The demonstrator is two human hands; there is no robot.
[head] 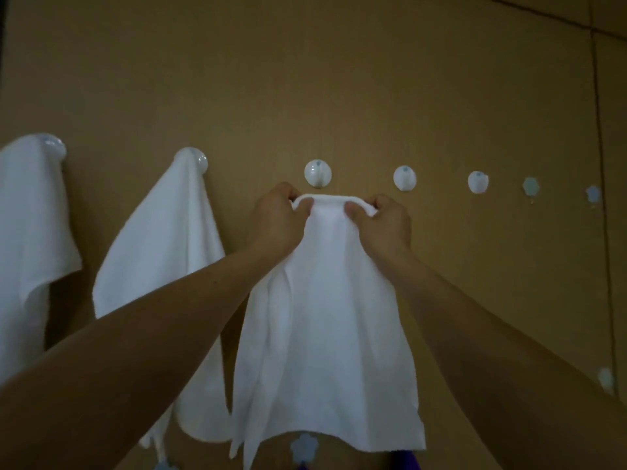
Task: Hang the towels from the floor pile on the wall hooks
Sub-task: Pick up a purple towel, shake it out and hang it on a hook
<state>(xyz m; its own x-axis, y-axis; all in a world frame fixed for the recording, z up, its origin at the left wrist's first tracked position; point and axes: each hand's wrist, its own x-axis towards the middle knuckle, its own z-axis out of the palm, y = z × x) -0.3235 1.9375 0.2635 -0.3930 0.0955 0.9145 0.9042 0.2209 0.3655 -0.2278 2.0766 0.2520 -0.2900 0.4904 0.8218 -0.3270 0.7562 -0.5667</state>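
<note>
White towel (325, 317) hangs from both hands: left hand (276, 222) and right hand (385, 225) fingers pinch its top edge just below a bare wall hook (317, 173).

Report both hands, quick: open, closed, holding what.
Left hand: closed, pinching the top edge of the white towel.
Right hand: closed, pinching the same towel edge.

soft matt cloth towel (325, 317), glossy plastic hook (318, 173)

towel (325, 317) below bare hook (317, 173)
</note>
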